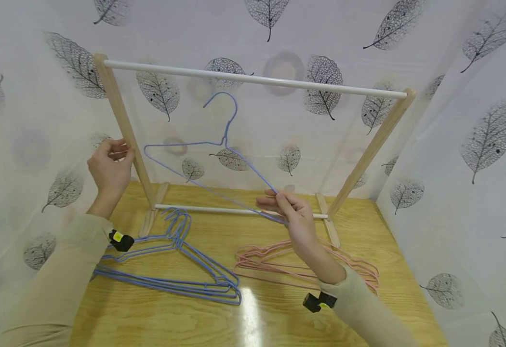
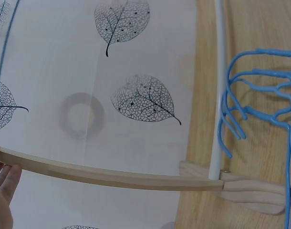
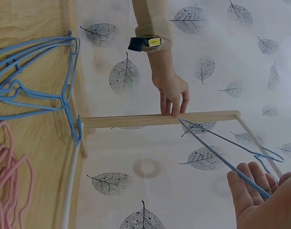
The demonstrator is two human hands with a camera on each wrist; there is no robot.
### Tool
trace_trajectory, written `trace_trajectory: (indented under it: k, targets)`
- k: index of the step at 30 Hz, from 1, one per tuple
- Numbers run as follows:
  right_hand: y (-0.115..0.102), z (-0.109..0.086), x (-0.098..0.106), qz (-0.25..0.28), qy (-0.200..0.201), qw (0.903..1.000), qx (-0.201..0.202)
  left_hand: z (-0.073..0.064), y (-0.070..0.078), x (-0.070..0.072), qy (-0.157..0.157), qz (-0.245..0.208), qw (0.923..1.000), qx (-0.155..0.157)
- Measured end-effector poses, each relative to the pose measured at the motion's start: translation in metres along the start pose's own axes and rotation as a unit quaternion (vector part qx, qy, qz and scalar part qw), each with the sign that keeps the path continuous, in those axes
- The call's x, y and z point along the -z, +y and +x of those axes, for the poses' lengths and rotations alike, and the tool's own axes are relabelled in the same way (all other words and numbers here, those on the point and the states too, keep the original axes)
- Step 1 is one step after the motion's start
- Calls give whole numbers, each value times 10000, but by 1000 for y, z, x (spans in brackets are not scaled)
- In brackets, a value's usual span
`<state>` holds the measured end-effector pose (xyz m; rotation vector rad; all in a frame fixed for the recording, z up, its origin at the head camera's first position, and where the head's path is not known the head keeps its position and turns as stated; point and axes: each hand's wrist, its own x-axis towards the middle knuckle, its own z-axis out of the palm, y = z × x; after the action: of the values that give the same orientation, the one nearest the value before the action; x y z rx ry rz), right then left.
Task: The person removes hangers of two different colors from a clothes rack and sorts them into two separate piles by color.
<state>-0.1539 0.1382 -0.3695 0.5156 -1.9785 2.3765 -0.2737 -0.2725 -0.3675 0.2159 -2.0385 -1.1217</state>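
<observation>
My right hand (image 1: 298, 219) holds a blue clothes hanger (image 1: 226, 131) by one of its lower corners, thumb and fingers pinching the wire. The hanger is raised, its hook upward and just below the white top rail (image 1: 257, 79) of a small clothes rack, not on it. My left hand (image 1: 111, 166) pinches the rack's left wooden post (image 1: 123, 113); in the left wrist view its fingers (image 2: 11, 179) lie against that post's edge. In the right wrist view the hanger's far corner appears close to the left hand; whether they touch I cannot tell.
Several blue hangers (image 1: 209, 286) lie stacked at the front left of the wooden table (image 1: 166, 323). A pile of pink hangers (image 1: 261, 267) lies on the right, under my right forearm. A white lower bar (image 1: 209, 209) joins the rack's feet. Leaf-printed curtains surround the table.
</observation>
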Motion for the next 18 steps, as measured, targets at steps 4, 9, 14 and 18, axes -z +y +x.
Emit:
trace_trajectory:
  k: [4,9,14,18]
  targets:
    - [4,-10,9,184,-143,9991,-340,-1,0,0,16,-19,10000,-36]
    - [14,-22,14,428,-207,9964,-707,-1,0,0,-11,18,10000,-63]
    - [32,-33,10,714,-278,9910,-1097,-1,0,1,-37,49,10000,-19]
    - [49,-41,2,779,-384,9852,-1479,-1,0,1,-36,9,10000,-52]
